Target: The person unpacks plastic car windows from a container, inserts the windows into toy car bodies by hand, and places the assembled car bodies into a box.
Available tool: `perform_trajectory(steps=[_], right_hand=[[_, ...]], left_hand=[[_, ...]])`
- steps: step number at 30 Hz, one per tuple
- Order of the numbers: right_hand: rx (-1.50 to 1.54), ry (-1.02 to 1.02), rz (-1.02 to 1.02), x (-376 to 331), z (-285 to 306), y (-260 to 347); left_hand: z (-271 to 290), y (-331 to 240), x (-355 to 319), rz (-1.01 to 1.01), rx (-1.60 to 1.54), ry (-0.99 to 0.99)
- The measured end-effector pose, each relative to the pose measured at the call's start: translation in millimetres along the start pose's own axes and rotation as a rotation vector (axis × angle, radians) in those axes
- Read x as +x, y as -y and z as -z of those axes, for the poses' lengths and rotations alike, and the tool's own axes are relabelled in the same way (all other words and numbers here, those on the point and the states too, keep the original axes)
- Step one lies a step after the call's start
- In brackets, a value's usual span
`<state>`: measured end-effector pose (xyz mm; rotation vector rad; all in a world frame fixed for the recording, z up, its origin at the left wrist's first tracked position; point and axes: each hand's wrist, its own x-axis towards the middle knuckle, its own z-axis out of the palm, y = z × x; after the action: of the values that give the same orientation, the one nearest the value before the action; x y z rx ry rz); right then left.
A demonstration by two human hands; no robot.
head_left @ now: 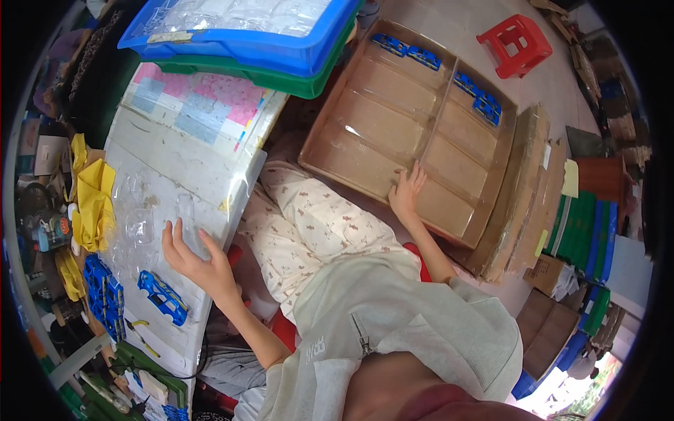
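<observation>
My left hand (196, 263) hovers over the white worktable near its right edge, fingers apart and nothing in them. Closest to it lies a blue toy car body (163, 297), with a cluster of similar blue car bodies (104, 295) farther left. Clear plastic pieces (137, 224) are spread beyond that hand. On my right, a brown cardboard tray (379, 158) with a long divider and several rows holds a few blue car bodies (424, 57) at its far end. My right hand (407, 193) is at the tray's near side, fingers spread and holding nothing; whether it touches the bottom I cannot tell.
A blue bin (232, 49) of clear plastic parts sits stacked on a green one (309, 85) at the table's far end. Yellow bags (95, 203) and yellow-handled pliers (144, 337) lie at left. A red stool (514, 45) stands far right; flattened cardboard (523, 203) leans beside the tray.
</observation>
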<state>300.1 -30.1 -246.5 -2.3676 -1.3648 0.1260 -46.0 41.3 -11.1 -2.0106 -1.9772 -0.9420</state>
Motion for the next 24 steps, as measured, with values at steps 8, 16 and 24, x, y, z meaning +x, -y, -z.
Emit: perform_trajectory(steps=[8, 16, 24], right_hand=[[0.111, -0.198, 0.157, 249.2, -32.3, -37.3], [-0.105, 0.065, -0.019, 421.5, -122.7, -81.4], [0.265, 0.272, 0.369, 454.9, -152.4, -131.8]], left_hand=[[-27.9, 8.5, 1.6, -0.003, 0.109, 0.200], [-31.0, 6.5, 1.2, 0.056, 0.234, 0.191], [-29.0, 12.4, -0.7, 0.122, 0.160, 0.180]])
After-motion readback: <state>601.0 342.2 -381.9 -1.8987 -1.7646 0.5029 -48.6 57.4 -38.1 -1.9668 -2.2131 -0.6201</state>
